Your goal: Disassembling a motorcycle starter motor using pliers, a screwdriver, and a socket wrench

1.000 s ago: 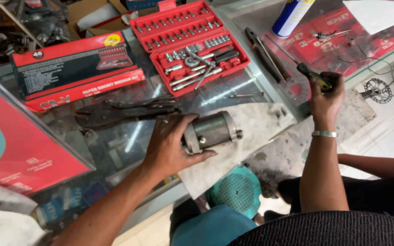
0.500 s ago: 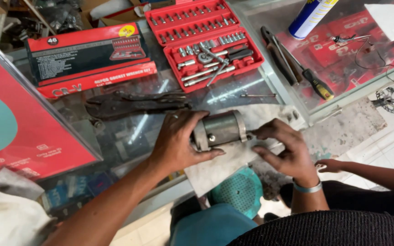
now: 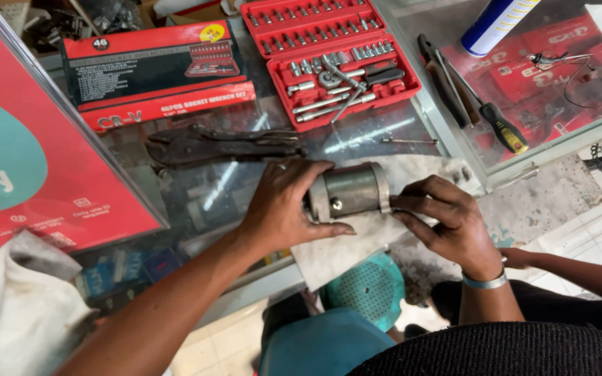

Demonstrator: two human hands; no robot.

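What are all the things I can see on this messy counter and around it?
metal cylinder: one, grey, on the pale sheet, between both hands
pale sheet: one, off-white, on the glass counter
socket set case: one, red, open, top middle
red box: one, red and black, top left
locking pliers: one, dark, above the cylinder
screwdriver: one, black and yellow handle, right
spray can: one, blue and white, top right
cloth: one, white, bottom left
left hand: holds the cylinder
right hand: at the cylinder's right end

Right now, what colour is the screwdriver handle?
Black with a yellow end, on the screwdriver lying on the glass counter; head view.
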